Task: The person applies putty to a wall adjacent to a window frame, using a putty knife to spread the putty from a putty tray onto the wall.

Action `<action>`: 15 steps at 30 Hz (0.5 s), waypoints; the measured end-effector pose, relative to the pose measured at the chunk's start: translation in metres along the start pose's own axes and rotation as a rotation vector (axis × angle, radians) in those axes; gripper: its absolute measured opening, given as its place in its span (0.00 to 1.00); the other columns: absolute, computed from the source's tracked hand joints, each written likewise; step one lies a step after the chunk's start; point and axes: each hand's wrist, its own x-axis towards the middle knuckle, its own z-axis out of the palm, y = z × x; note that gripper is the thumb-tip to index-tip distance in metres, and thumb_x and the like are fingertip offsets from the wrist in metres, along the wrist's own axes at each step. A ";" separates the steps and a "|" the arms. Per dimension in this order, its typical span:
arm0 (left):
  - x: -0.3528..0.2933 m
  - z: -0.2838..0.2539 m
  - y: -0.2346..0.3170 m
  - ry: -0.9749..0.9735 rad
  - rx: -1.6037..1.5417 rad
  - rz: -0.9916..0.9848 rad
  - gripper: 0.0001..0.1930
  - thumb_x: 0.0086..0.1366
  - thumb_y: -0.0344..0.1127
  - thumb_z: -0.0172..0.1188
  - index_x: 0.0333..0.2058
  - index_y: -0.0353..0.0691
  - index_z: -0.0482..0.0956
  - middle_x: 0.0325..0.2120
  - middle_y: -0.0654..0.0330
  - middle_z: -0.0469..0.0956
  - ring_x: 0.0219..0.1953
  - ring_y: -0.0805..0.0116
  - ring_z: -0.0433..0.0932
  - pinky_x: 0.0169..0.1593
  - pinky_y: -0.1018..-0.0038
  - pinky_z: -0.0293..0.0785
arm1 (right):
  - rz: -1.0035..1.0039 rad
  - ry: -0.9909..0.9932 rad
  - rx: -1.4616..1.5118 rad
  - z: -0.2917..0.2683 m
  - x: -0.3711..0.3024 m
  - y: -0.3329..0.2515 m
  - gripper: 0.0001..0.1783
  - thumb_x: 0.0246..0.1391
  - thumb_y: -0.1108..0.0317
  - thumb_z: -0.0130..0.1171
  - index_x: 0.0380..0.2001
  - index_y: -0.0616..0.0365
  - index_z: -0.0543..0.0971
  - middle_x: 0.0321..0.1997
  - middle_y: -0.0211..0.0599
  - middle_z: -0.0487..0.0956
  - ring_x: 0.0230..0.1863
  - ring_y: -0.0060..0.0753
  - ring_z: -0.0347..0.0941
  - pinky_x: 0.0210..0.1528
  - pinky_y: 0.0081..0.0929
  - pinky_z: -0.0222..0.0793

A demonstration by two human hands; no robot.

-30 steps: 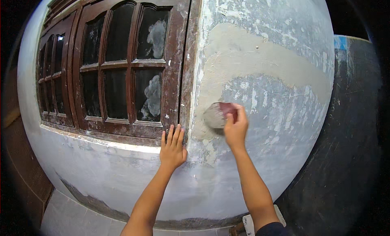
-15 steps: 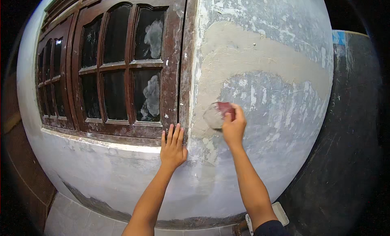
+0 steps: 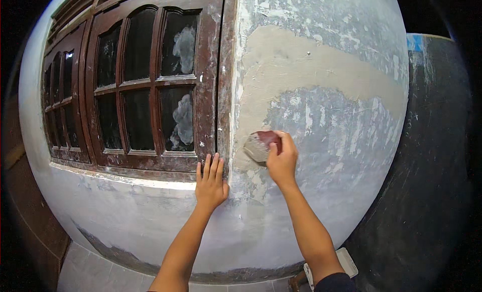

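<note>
My right hand (image 3: 282, 160) is closed around a maroon putty spreader (image 3: 266, 142), its left part smeared with greyish-beige filler. The spreader is at the wall, beside the window frame, at the lower end of a beige filler patch (image 3: 321, 63). That patch runs up along the frame and then arches across to the right over the grey wall. My left hand (image 3: 211, 186) lies flat with its fingers stretched out, the fingertips on the lower right corner of the brown wooden window (image 3: 153, 81) and the palm against the wall just below.
Scuffed grey-white wall (image 3: 321, 191) extends below and to the right of the patch. A dark wall (image 3: 427, 156) stands at far right. Down by my right forearm is a whitish container (image 3: 347, 262). Grey floor tiles (image 3: 90, 272) show at the bottom left.
My right hand has moved the spreader slightly down and to the left along the wall. My left hand stays flat at the window corner. The whole view has shifted a little.
</note>
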 end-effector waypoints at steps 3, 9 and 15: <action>0.001 0.000 -0.001 0.000 0.007 -0.002 0.38 0.53 0.37 0.54 0.65 0.37 0.58 0.67 0.51 0.56 0.71 0.50 0.51 0.70 0.47 0.43 | 0.045 0.063 -0.015 -0.002 0.005 0.005 0.15 0.48 0.82 0.52 0.42 0.65 0.75 0.41 0.50 0.76 0.44 0.54 0.74 0.48 0.41 0.69; 0.002 -0.003 0.000 0.023 -0.002 -0.013 0.37 0.54 0.36 0.53 0.65 0.37 0.59 0.68 0.54 0.57 0.70 0.53 0.53 0.69 0.48 0.45 | -0.043 0.020 -0.018 -0.004 0.004 -0.007 0.16 0.48 0.82 0.51 0.42 0.64 0.75 0.41 0.49 0.76 0.44 0.54 0.74 0.47 0.41 0.69; -0.001 0.004 0.001 0.027 0.005 0.011 0.38 0.53 0.36 0.53 0.65 0.37 0.58 0.67 0.51 0.56 0.71 0.50 0.51 0.70 0.48 0.43 | 0.077 0.119 0.016 -0.013 0.003 0.008 0.15 0.48 0.82 0.51 0.41 0.64 0.75 0.41 0.49 0.76 0.43 0.53 0.74 0.47 0.41 0.69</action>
